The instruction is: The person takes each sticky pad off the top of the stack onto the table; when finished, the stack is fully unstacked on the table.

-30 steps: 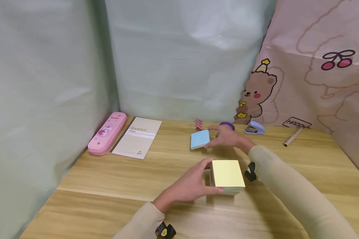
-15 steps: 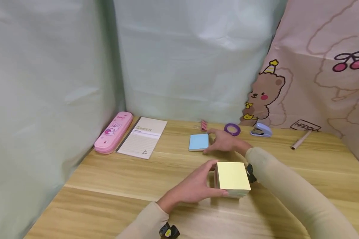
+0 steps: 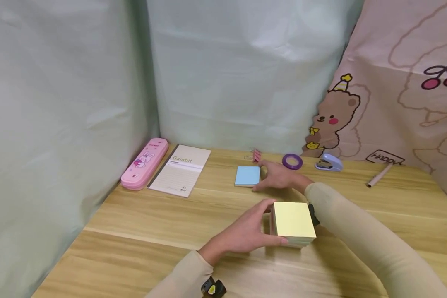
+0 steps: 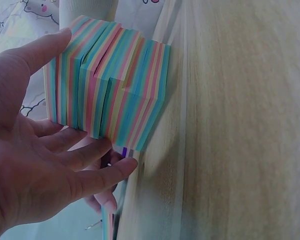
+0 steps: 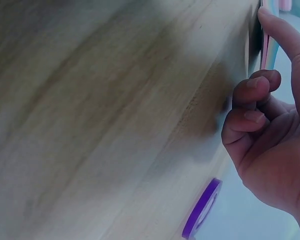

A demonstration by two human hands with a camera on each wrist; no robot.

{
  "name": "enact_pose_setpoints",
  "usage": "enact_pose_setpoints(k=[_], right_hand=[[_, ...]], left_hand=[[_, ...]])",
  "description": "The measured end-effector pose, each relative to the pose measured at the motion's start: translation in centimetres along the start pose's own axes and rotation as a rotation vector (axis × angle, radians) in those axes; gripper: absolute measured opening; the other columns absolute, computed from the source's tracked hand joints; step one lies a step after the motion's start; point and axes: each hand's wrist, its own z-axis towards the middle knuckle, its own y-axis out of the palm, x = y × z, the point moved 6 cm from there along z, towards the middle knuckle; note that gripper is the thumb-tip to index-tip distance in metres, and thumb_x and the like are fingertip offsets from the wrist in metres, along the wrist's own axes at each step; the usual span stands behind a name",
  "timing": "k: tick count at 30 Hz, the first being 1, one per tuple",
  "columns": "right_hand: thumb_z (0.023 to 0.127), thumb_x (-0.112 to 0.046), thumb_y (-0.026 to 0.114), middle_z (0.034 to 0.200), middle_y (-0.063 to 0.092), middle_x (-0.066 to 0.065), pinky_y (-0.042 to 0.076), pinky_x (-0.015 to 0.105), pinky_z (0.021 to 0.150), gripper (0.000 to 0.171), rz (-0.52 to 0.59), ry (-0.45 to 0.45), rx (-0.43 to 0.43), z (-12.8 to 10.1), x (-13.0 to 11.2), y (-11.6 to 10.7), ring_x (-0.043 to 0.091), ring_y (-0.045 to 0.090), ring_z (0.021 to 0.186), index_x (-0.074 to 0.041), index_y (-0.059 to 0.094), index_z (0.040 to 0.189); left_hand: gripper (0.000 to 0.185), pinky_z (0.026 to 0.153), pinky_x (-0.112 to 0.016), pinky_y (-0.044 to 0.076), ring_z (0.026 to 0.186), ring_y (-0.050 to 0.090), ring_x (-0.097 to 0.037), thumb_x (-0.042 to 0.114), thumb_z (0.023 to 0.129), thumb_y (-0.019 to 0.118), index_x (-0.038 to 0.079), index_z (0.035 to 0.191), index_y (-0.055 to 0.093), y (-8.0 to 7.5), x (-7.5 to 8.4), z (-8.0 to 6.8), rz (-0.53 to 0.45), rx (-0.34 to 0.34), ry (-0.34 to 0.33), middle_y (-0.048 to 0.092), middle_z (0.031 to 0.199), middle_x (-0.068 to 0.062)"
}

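Observation:
In the head view my left hand point(image 3: 246, 231) grips a thick block of sticky notes point(image 3: 293, 219) from its left side, thumb in front and fingers behind. Its top is pale yellow; striped pink, blue and yellow layers of the sticky-note block point(image 4: 110, 85) show in the left wrist view. Whether the block touches the table is unclear. Farther back, my right hand point(image 3: 279, 176) holds a thin blue sticky-note pad point(image 3: 247, 176) at its right edge, thumb at the near corner and forefinger at the far one. That pad lies flat. In the right wrist view the other fingers point(image 5: 250, 90) are curled.
A pink pencil case point(image 3: 145, 163) and a notebook point(image 3: 180, 170) lie at the left. Along the back are a pink binder clip point(image 3: 256, 156), purple tape roll point(image 3: 292, 161) and lilac stapler point(image 3: 328, 162). A pen-like stick point(image 3: 379, 176) is at right. Hanging sheets border the wooden table point(image 3: 141, 265).
The blue pad has gone from slightly tilted to flat on the table, with my right hand still at its edge. The view has turned left a little. My left hand keeps its grip on the block.

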Motion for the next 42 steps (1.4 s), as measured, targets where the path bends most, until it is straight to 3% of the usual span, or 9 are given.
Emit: enact_pose_setpoints(k=[8, 11, 14, 20, 24, 27, 33, 42], right_hand=[[0.081, -0.058, 0.087, 0.152, 0.054, 0.026, 0.047, 0.059, 0.116, 0.110, 0.005, 0.002, 0.006, -0.5, 0.0, -0.5, 0.042, 0.057, 0.136, -0.002, 0.035, 0.160], [0.085, -0.057, 0.084, 0.132, 0.066, 0.023, 0.057, 0.051, 0.100, 0.107, 0.009, 0.000, 0.012, -0.8, 0.2, -1.6, 0.035, 0.067, 0.113, -0.005, 0.033, 0.163], [0.090, -0.051, 0.081, 0.104, 0.071, 0.015, 0.058, 0.038, 0.077, 0.097, 0.034, 0.003, 0.034, -1.6, 0.6, -3.3, 0.024, 0.066, 0.088, -0.006, 0.035, 0.162], [0.097, -0.038, 0.078, 0.064, 0.051, 0.001, 0.045, 0.030, 0.051, 0.078, 0.170, -0.015, 0.111, -5.6, 0.7, -6.8, 0.015, 0.046, 0.053, -0.008, 0.042, 0.159], [0.098, -0.039, 0.076, 0.061, 0.050, -0.002, 0.042, 0.029, 0.049, 0.070, 0.199, -0.025, 0.168, -9.5, 1.0, -7.7, 0.011, 0.043, 0.050, -0.013, 0.047, 0.156], [0.100, -0.031, 0.074, 0.061, 0.050, -0.002, 0.040, 0.028, 0.048, 0.063, 0.253, -0.076, 0.191, -12.5, 1.0, -7.6, 0.009, 0.041, 0.050, -0.012, 0.049, 0.154], [0.102, -0.014, 0.071, 0.066, 0.053, -0.002, 0.037, 0.030, 0.044, 0.055, 0.379, -0.177, 0.226, -17.8, 1.4, -5.6, 0.011, 0.044, 0.051, -0.009, 0.051, 0.153], [0.097, -0.003, 0.074, 0.073, 0.060, -0.003, 0.045, 0.027, 0.049, 0.063, 0.518, -0.238, 0.186, -20.6, 1.6, -1.8, 0.004, 0.047, 0.060, -0.004, 0.047, 0.154]], left_hand=[[0.094, 0.122, -0.043, 0.044, 0.145, 0.051, -0.020, 0.042, 0.087, 0.086, 0.012, 0.160, 0.036, 0.3, 0.1, 0.1, -0.005, 0.000, -0.005, 0.054, 0.154, -0.004], [0.096, 0.121, -0.044, 0.044, 0.144, 0.052, -0.020, 0.044, 0.087, 0.086, 0.011, 0.161, 0.035, 0.2, 0.0, 0.0, 0.001, 0.005, -0.016, 0.055, 0.154, -0.005], [0.096, 0.121, -0.043, 0.045, 0.142, 0.052, -0.019, 0.044, 0.087, 0.086, 0.010, 0.161, 0.036, 0.1, 0.0, 0.0, -0.001, 0.004, -0.024, 0.056, 0.152, -0.005], [0.094, 0.121, -0.044, 0.045, 0.143, 0.052, -0.019, 0.043, 0.087, 0.087, 0.011, 0.161, 0.037, -0.1, -0.1, 0.2, -0.043, 0.002, -0.031, 0.056, 0.151, -0.004], [0.099, 0.121, -0.048, 0.045, 0.146, 0.050, -0.023, 0.045, 0.086, 0.086, 0.012, 0.163, 0.033, 0.1, -0.1, 0.2, -0.043, -0.005, -0.046, 0.054, 0.155, -0.005], [0.103, 0.120, -0.052, 0.044, 0.147, 0.049, -0.026, 0.045, 0.086, 0.087, 0.011, 0.164, 0.031, 0.3, -0.2, 0.2, -0.056, -0.010, -0.056, 0.053, 0.157, -0.007], [0.103, 0.120, -0.058, 0.043, 0.148, 0.048, -0.031, 0.042, 0.085, 0.087, 0.010, 0.164, 0.031, 0.3, -0.4, 0.3, -0.089, -0.008, -0.057, 0.053, 0.157, -0.010], [0.094, 0.120, -0.062, 0.041, 0.149, 0.047, -0.033, 0.038, 0.086, 0.087, 0.016, 0.162, 0.036, 0.3, -0.4, 0.4, -0.118, -0.004, -0.032, 0.054, 0.156, -0.007]])
